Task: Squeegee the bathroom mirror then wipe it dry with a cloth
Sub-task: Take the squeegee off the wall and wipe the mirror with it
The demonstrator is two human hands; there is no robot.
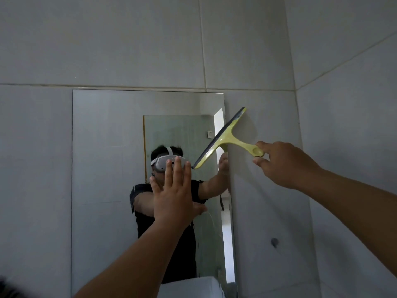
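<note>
Right hand (283,164) pinched squeegee (225,138) handle; blade ran diagonally, upper end right over wall, lower end left on mirror (103,158). Left hand (174,190) open, fingers spread, flat toward glass.

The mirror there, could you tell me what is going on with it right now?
A person is squeegeeing the wall mirror. Their right hand holds a yellow-green squeegee by its handle, blade tilted across the mirror's right edge. Their left hand is open, spread flat toward the glass. No cloth is in view.
</note>
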